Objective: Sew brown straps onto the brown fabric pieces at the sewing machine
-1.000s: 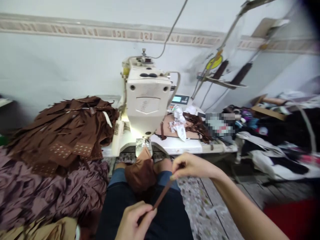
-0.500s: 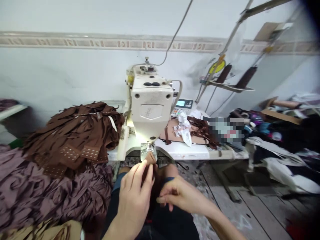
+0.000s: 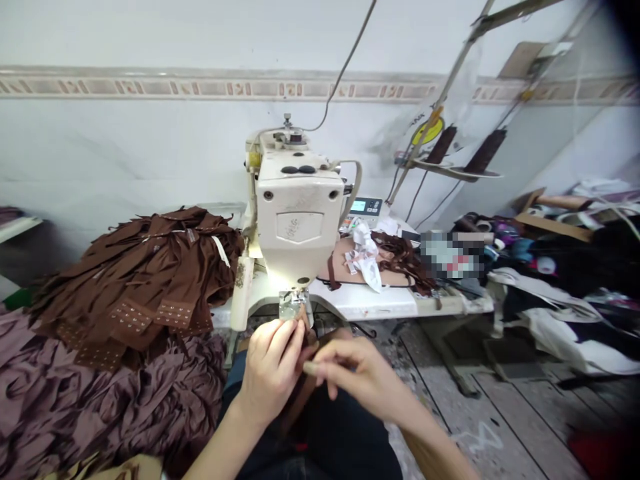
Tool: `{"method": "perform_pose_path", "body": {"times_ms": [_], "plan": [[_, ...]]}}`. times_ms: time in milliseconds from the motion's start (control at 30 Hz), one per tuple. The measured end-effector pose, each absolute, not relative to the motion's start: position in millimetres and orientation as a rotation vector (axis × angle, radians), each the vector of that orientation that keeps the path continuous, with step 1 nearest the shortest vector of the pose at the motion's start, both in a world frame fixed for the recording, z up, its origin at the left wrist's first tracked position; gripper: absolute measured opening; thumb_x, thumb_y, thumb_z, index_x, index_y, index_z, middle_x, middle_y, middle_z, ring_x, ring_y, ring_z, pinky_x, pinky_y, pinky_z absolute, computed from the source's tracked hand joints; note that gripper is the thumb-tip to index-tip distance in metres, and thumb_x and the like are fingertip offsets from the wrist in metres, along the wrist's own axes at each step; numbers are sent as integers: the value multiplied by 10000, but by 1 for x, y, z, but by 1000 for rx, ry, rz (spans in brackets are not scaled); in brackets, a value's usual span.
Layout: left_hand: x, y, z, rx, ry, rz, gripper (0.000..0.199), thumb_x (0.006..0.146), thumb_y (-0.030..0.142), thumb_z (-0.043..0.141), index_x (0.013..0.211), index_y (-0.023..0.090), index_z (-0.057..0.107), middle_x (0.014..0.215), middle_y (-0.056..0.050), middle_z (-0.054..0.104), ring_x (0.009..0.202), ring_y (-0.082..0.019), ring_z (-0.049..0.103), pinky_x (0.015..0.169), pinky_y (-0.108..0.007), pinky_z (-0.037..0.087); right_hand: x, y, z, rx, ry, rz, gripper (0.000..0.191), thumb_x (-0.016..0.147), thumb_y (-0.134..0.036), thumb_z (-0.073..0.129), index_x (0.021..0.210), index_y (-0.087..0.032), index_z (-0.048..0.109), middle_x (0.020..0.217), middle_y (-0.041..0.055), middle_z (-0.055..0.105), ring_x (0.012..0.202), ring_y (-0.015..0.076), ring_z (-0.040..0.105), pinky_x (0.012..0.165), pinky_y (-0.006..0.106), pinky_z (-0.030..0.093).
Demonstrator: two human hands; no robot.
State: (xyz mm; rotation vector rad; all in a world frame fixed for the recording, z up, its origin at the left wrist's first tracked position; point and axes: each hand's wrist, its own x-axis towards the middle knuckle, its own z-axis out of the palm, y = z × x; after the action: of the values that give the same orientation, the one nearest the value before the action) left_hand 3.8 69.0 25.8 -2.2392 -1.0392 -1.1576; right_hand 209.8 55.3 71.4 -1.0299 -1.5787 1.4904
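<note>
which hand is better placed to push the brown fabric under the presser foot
Left, most likely. The left hand sits right below the presser foot, gripping the brown fabric close to it. The right hand is further from the foot, off to the side, its fingertips reaching in beside the left hand.

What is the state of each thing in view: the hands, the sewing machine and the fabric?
Left hand: shut, pinching brown fabric below the machine's needle area.
Right hand: fingers pinched together; what they hold is unclear.
Sewing machine head: upright, work area lit.
Control panel screen: lit.
Brown fabric pieces: stacked in a pile.
Mauve fabric: heaped in folds.
</note>
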Motion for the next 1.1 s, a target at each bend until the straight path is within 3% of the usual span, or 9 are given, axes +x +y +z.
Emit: {"method": "perform_pose_path", "body": {"times_ms": [167, 267, 367, 467, 567, 700, 867, 1100], "plan": [[2, 70, 21, -2232, -1018, -1219, 479, 1015, 307, 739, 1430, 105, 614, 1187, -164, 766, 1176, -306, 675, 1050, -476, 546, 204, 102, 80, -1060, -1615, 1101, 264, 919, -475, 807, 813, -236, 839, 791, 25, 741, 710, 192, 664, 683, 305, 517], [1, 69, 23, -2248, -1030, -1174, 391, 1024, 228, 712, 1406, 160, 662, 1208, -147, 757, 1171, -295, 675, 1039, -461, 546, 195, 120, 76, -1081, -1663, 959, 270, 903, -460, 817, 751, -237, 828, 778, 36, 748, 787, 218, 672, 761, 336, 526], [0, 69, 28, -2276, -1046, -1161, 377, 1019, 83, 643, 1383, 170, 697, 1215, -135, 755, 1176, -278, 668, 1033, -433, 540, 187, 127, 65, -1109, -1480, 1055, 323, 815, -480, 888, 702, -203, 767, 712, 28, 722, 683, 191, 633, 666, 310, 510], [-1, 69, 32, -2306, -1043, -1211, 430, 1018, 15, 579, 1409, 163, 682, 1222, -125, 767, 1181, -264, 658, 1032, -428, 537, 184, 121, 48, -1125, -1157, 1233, 404, 738, -527, 943, 762, -186, 727, 678, -7, 671, 560, 128, 528, 516, 244, 418], [-1, 72, 35, -2348, -1019, -1211, 482, 1015, 0, 552, 1451, 177, 657, 1235, -107, 787, 1162, -254, 659, 1023, -428, 536, 182, 103, 26, -1150, -977, 1307, 449, 815, -617, 870, 889, -194, 740, 780, -3, 678, 550, 110, 498, 445, 211, 369], [1, 76, 37, -2373, -1022, -1139, 497, 1017, 20, 513, 1464, 187, 652, 1261, -104, 791, 1159, -260, 664, 1021, -441, 531, 175, 72, -1, -1095, -934, 1434, 559, 889, -750, 729, 879, -191, 728, 814, 20, 655, 584, 141, 558, 473, 246, 476], [7, 76, 35, -2310, -1058, -1092, 385, 1011, 50, 548, 1357, 123, 703, 1254, -136, 783, 1157, -288, 658, 1012, -456, 516, 170, 57, -7, -990, -907, 1387, 470, 890, -643, 810, 806, -193, 703, 685, -37, 529, 532, 102, 463, 462, 217, 390], [13, 72, 34, -2216, -1169, -1065, 343, 1038, 129, 588, 1363, 114, 698, 1277, -140, 776, 1161, -309, 646, 1024, -467, 491, 168, 63, 9, -936, -835, 1406, 433, 858, -589, 865, 798, -178, 743, 668, -21, 582, 546, 98, 463, 484, 218, 355]]}}
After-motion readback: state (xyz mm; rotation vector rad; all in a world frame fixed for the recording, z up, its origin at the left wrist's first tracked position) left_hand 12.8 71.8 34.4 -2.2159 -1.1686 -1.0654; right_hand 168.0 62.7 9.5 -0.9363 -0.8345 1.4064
